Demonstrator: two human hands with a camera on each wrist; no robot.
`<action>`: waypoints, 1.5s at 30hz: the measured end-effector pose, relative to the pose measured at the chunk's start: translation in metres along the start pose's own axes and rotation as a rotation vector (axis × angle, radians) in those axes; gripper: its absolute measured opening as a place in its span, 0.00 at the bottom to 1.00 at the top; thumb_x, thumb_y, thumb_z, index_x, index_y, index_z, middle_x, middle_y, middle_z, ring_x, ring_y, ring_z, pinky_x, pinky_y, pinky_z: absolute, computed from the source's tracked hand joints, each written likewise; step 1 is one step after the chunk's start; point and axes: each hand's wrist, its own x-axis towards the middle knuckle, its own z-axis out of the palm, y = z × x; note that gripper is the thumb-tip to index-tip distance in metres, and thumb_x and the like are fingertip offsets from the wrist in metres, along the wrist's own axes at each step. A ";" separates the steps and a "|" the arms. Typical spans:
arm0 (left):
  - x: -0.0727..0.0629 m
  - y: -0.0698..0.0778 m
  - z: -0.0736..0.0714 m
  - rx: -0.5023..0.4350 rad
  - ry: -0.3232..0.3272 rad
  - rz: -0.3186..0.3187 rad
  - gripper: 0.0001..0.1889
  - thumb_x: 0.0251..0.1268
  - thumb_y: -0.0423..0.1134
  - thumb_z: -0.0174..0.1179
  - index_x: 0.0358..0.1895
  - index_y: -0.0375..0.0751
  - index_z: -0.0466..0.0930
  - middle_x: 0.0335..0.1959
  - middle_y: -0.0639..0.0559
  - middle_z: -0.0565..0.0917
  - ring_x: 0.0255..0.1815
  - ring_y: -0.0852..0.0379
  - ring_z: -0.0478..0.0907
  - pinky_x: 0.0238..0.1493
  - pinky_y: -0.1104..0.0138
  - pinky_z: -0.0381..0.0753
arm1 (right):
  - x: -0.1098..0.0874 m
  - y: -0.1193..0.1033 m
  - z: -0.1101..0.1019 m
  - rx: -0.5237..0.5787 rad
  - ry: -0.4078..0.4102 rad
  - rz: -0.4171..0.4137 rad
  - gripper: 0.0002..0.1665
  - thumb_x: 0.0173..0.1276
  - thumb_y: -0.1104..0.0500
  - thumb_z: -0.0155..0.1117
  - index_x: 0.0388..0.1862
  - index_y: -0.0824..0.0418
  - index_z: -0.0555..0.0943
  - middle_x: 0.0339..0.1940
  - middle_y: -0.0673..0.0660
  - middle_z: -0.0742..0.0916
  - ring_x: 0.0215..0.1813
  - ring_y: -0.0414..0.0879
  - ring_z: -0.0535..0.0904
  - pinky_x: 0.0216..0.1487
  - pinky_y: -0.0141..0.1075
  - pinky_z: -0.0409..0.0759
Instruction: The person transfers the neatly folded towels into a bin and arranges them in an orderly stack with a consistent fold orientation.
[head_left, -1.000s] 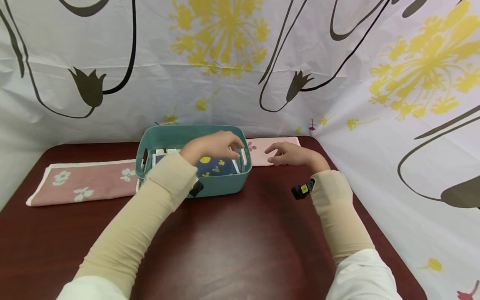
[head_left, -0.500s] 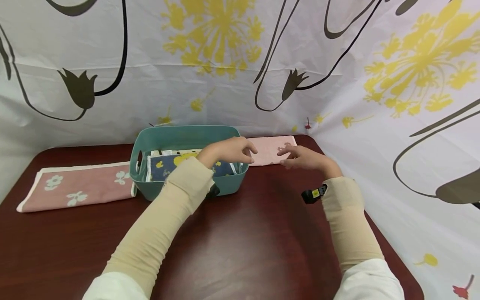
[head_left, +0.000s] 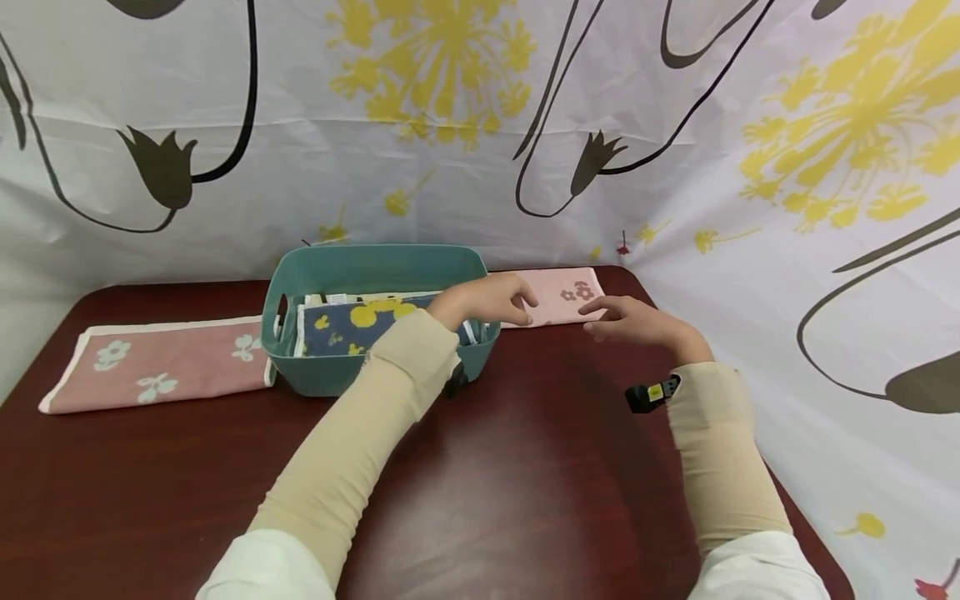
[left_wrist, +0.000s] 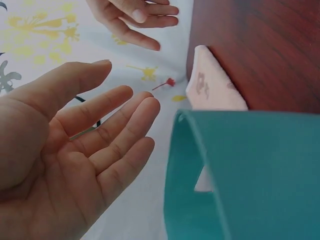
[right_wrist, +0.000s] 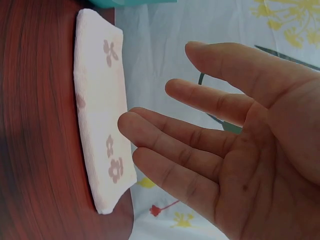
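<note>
My left hand (head_left: 491, 301) hovers over the right end of a teal plastic basket (head_left: 375, 257), its fingers relaxed and holding nothing. In the left wrist view its palm faces up beside the basket's rim. My right hand (head_left: 636, 322) is in the air near the right end of a light pink folded towel (head_left: 564, 287), fingers loosely spread and the palm bare in the right wrist view. That towel, with darker pink flowers, lies flat behind and right of the basket, partly hidden by my left hand. Inside the basket is a folded navy towel (head_left: 333, 329) with yellow shapes.
A darker pink folded towel (head_left: 187, 358) with pale flowers lies left of the basket. Everything stands on a dark red-brown wooden table (head_left: 480, 492). A white curtain (head_left: 300, 150) printed with yellow and dark flowers hangs behind and along the right side.
Both hands have moved to the right, the left from over the basket's middle to its right end. More of the navy towel shows now. The towels and basket stay in place.
</note>
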 end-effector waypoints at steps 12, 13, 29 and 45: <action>0.033 0.004 0.009 0.065 -0.002 -0.085 0.19 0.64 0.39 0.55 0.58 0.38 0.74 0.49 0.48 0.79 0.51 0.54 0.75 0.64 0.55 0.56 | -0.001 0.018 -0.014 0.036 -0.003 0.021 0.27 0.70 0.52 0.54 0.61 0.67 0.67 0.45 0.64 0.81 0.45 0.57 0.78 0.49 0.50 0.72; 0.035 0.006 0.009 0.070 -0.005 -0.096 0.19 0.64 0.40 0.55 0.58 0.39 0.74 0.47 0.49 0.81 0.50 0.55 0.75 0.65 0.52 0.50 | -0.001 0.018 -0.015 0.037 -0.004 0.019 0.27 0.70 0.52 0.54 0.61 0.68 0.67 0.45 0.64 0.81 0.45 0.57 0.78 0.49 0.50 0.72; 0.084 0.008 0.014 0.054 0.055 -0.226 0.18 0.61 0.35 0.55 0.15 0.41 0.60 0.13 0.55 0.60 0.17 0.61 0.61 0.21 0.71 0.60 | -0.001 0.029 -0.032 0.073 -0.025 0.085 0.26 0.71 0.56 0.52 0.62 0.70 0.65 0.52 0.67 0.77 0.46 0.53 0.78 0.49 0.46 0.73; 0.084 0.018 0.007 0.001 0.083 -0.353 0.16 0.66 0.36 0.51 0.54 0.31 0.68 0.38 0.44 0.73 0.26 0.55 0.68 0.26 0.67 0.66 | 0.017 0.058 -0.027 0.169 -0.025 0.076 0.27 0.71 0.58 0.50 0.63 0.73 0.62 0.53 0.74 0.73 0.52 0.66 0.73 0.54 0.53 0.69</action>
